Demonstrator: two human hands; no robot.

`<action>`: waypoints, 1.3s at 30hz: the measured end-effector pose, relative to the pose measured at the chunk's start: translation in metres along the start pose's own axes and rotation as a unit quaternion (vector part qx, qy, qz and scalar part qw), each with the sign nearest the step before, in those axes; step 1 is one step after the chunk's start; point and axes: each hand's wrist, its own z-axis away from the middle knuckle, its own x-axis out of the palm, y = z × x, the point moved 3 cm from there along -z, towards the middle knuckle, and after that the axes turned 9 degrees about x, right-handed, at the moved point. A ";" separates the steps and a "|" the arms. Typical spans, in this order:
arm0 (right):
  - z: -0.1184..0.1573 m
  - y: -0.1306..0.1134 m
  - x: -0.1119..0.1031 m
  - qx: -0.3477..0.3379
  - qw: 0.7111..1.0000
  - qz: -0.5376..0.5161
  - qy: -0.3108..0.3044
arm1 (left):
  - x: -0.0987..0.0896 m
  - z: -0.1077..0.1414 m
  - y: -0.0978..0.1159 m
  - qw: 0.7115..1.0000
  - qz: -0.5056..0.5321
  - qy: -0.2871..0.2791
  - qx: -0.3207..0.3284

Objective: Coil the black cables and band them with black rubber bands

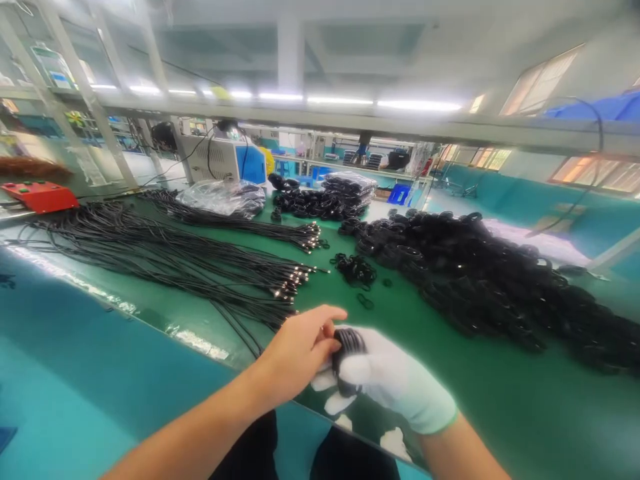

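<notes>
A small coil of black cable (350,342) is held just above the near edge of the green table. My right hand (385,377), in a white glove, is closed around the coil. My bare left hand (303,343) comes in from the left, its thumb and bent fingers closed at the coil's left side and its index finger stretched over the top. What exactly the left fingertips pinch is partly hidden. Just beyond my hands lie a small black loop (365,301) and a little heap of black ties or loops (355,270).
Long straight black cables (190,250) with shiny metal ends lie to the left. A large pile of coiled black cables (475,273) covers the right side. Behind are plastic bags (220,198), a grey-and-blue machine (225,160) and more coils (320,200). A red control box (40,197) sits far left.
</notes>
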 end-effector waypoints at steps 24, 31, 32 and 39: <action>-0.005 0.019 -0.010 0.024 0.997 0.017 0.074 | 0.008 -0.019 -0.008 0.990 -0.131 -0.043 0.011; -0.003 0.015 -0.007 0.030 0.995 0.040 0.081 | 0.012 -0.013 -0.015 0.996 -0.084 0.000 -0.023; -0.003 0.016 -0.007 0.026 0.996 0.033 0.077 | 0.012 -0.013 -0.014 0.997 -0.076 -0.003 -0.022; -0.004 0.017 -0.020 -0.066 0.993 -0.086 0.053 | 0.015 0.013 -0.006 0.994 -0.099 -0.045 0.024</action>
